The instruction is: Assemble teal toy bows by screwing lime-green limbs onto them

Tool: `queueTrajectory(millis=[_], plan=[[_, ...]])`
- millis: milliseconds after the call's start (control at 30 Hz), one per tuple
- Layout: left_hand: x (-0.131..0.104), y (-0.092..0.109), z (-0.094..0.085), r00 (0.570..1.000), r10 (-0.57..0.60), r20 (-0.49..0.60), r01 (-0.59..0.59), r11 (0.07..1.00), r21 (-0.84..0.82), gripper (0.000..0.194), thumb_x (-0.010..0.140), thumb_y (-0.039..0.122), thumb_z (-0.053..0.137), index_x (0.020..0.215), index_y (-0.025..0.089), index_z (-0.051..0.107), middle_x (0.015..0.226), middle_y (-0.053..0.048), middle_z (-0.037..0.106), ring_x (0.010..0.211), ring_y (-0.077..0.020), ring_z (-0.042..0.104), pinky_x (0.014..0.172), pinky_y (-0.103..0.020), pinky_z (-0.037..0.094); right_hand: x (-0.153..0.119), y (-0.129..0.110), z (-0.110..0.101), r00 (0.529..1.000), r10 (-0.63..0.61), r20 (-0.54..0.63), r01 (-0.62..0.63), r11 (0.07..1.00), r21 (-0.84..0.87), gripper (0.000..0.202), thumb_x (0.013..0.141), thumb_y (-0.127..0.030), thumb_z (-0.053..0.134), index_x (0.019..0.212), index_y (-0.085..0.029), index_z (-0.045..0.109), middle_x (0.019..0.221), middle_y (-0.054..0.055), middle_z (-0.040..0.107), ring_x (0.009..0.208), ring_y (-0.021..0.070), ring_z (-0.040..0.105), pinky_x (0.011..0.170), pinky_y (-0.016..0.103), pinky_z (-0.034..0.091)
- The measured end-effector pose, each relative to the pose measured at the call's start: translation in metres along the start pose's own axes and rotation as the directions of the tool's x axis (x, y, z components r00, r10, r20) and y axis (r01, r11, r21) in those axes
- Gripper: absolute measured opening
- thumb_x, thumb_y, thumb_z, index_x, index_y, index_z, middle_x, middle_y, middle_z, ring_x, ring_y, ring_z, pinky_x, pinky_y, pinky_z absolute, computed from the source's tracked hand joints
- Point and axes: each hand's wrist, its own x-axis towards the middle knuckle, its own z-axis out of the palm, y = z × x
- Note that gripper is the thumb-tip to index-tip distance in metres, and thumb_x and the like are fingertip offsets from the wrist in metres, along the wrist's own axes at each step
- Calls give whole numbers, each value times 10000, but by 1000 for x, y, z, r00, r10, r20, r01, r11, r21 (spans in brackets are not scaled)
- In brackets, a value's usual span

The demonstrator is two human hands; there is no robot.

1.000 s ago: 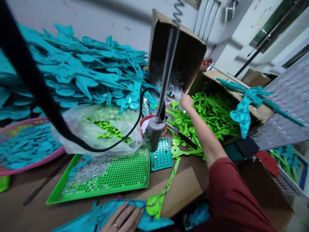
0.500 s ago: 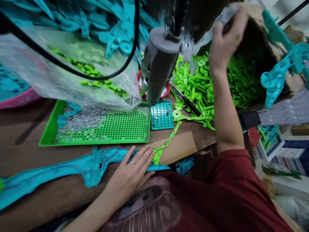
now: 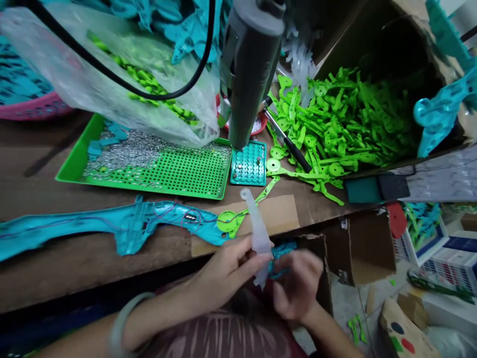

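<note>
My left hand (image 3: 233,266) grips a translucent white plastic piece (image 3: 258,226), long and tapering with a small ring at its top end. Just right of it is my right hand (image 3: 298,281), its fingers curled but smeared by motion, so whether it holds anything is unclear. In front of both hands, a long blue plastic shell (image 3: 128,228) lies along the bench edge, with a thin wire and a small metal part set in it. A lime-green lever piece (image 3: 231,222) with a round end rests against the shell's right tip, over a cardboard sheet (image 3: 285,214).
A grey powered screwdriver (image 3: 251,69) hangs over the bench. Beneath it are a green tray of screws (image 3: 186,179) and a small teal tray (image 3: 248,164). A black-handled tool (image 3: 296,151) lies by heaped green parts (image 3: 346,114). A clear bag (image 3: 186,134) sits behind the tray.
My left hand has lifted off the blue shell and now holds the white piece. My right hand has come down from the upper right to beside it. The view has shifted.
</note>
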Motion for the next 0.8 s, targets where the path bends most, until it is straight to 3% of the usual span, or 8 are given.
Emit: queueTrajectory(millis=[67,167,267,333,400,467,600,800], plan=[[11,2,3,992,128,-7,-126,986,111,485,1048,512,336,968,168,669,988,-79,679,948,-195,650,852,-318,557,-2,1,-5,983,177,-42,-157,943,294,468,999,-444,438,1407,-220,489,1086,108,689,783,177,683,618,291,587],[19,-2,-7,968,244,-59,-209,914,348,494,1042,535,338,1090,159,655,1148,-117,624,1049,-208,634,892,-322,548,3,15,-20,904,418,96,-354,603,715,336,942,-480,584,1129,-208,648,816,20,686,620,133,623,543,234,528],[12,-13,-32,960,254,-120,-130,781,610,563,994,528,497,1410,149,481,1348,-167,550,1189,-261,595,938,-369,538,19,36,-26,773,626,109,-443,409,798,243,859,-421,710,890,-189,646,635,-30,631,473,87,529,448,193,453],[4,-24,-51,966,251,-62,-126,666,736,653,946,497,604,1474,158,423,1403,-173,547,1271,-315,542,1020,-454,492,34,44,-19,681,724,108,-428,275,861,295,790,-420,768,868,-186,605,630,-22,656,454,98,566,411,189,457],[-4,-38,-63,969,246,19,-162,576,801,637,922,469,651,1447,157,469,1396,-163,583,1295,-338,525,1067,-500,445,50,43,-5,659,716,230,-418,94,904,368,734,-413,805,914,-192,573,660,-5,697,456,124,624,375,186,465],[-8,-52,-67,967,249,45,-179,548,817,583,926,460,653,1395,139,521,1367,-159,619,1264,-324,557,1065,-486,438,66,36,12,672,657,341,-417,-45,908,427,719,-399,815,986,-197,550,697,3,726,473,141,668,364,177,478],[-10,-67,-62,956,293,26,-192,556,809,533,938,476,635,1328,118,575,1331,-161,655,1219,-303,603,1033,-452,451,85,21,32,670,649,361,-415,-76,907,470,670,-390,858,956,-191,541,675,-17,724,485,147,697,386,170,520],[-7,-65,-60,945,328,6,-207,582,786,445,930,418,661,1240,102,619,1261,-158,691,1182,-299,628,1022,-445,459,86,14,32,636,667,389,-455,-83,887,459,712,-403,839,988,-162,562,629,-15,712,443,126,667,382,160,509]])
